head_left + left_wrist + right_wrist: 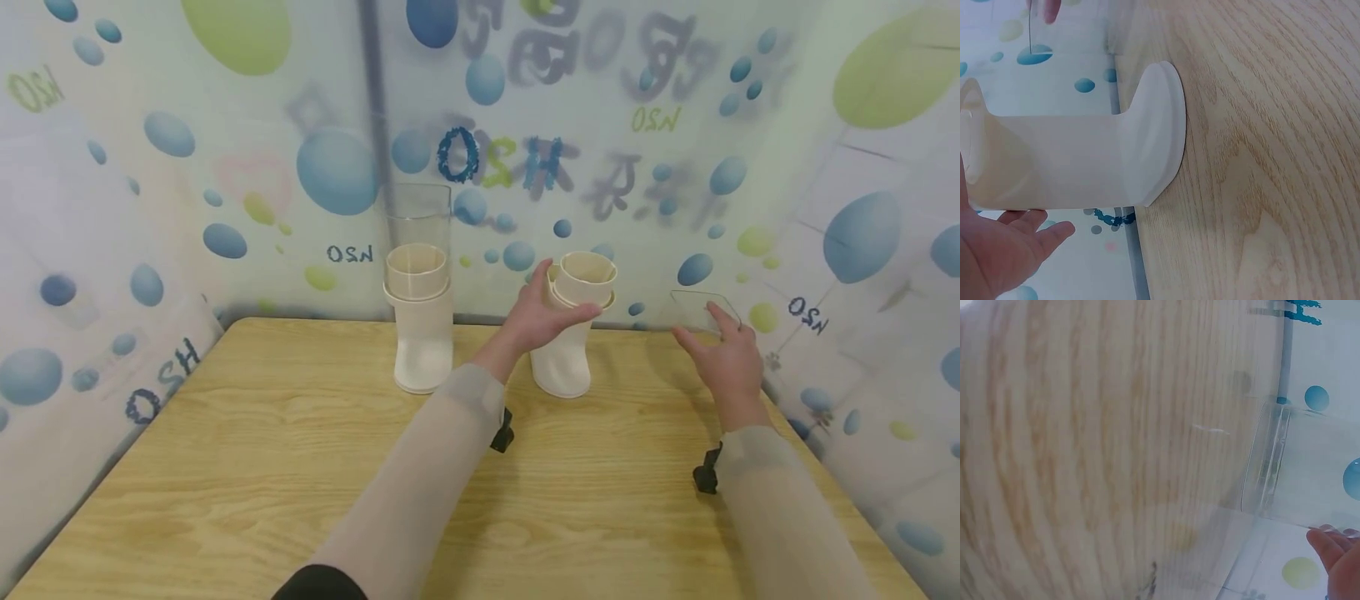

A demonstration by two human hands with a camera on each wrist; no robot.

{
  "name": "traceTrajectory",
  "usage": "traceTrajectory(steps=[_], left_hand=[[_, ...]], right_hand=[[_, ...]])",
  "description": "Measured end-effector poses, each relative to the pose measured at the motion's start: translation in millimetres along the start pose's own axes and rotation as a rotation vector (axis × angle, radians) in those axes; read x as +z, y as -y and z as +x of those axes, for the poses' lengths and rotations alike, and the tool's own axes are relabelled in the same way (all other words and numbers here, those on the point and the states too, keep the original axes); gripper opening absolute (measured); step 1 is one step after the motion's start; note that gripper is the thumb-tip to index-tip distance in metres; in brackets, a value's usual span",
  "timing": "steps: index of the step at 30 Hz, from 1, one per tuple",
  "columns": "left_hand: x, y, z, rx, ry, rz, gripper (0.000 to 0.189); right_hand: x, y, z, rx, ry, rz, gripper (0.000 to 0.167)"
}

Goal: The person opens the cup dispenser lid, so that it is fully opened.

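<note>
My left hand [534,321] grips the upper part of a cream boot-shaped stand [562,367], thumb in front and fingers around the side. This stand has a rounded cup at its top, and its foot rests on the table in the left wrist view. To its right, my right hand [727,358] holds a clear plastic container [1310,462] between thumb and fingers, raised above the table. Only its thin rim shows well in the head view. A matching boot-shaped stand [423,342] stands upright at left, a clear container [420,200] set in its top.
The wooden table [300,467] ends at a back edge just behind the stands. A pale curtain [262,167] printed with blue and green drops hangs behind and along both sides, close to my right hand.
</note>
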State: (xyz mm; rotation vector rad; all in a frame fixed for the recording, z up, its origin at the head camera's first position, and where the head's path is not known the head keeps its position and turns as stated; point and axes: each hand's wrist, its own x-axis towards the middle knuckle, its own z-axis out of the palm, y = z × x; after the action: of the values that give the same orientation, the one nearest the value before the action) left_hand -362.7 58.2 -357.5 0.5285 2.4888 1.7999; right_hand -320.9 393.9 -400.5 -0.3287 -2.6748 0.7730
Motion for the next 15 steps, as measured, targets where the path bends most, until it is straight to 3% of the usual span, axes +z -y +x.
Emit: traceTrajectory(steps=[15], left_hand=[[3.0, 2.7, 3.2, -0.004, -0.014, -0.005, 0.123]], right_hand=[[1.6, 1.3, 1.3, -0.014, 0.002, -0.033, 0.104]])
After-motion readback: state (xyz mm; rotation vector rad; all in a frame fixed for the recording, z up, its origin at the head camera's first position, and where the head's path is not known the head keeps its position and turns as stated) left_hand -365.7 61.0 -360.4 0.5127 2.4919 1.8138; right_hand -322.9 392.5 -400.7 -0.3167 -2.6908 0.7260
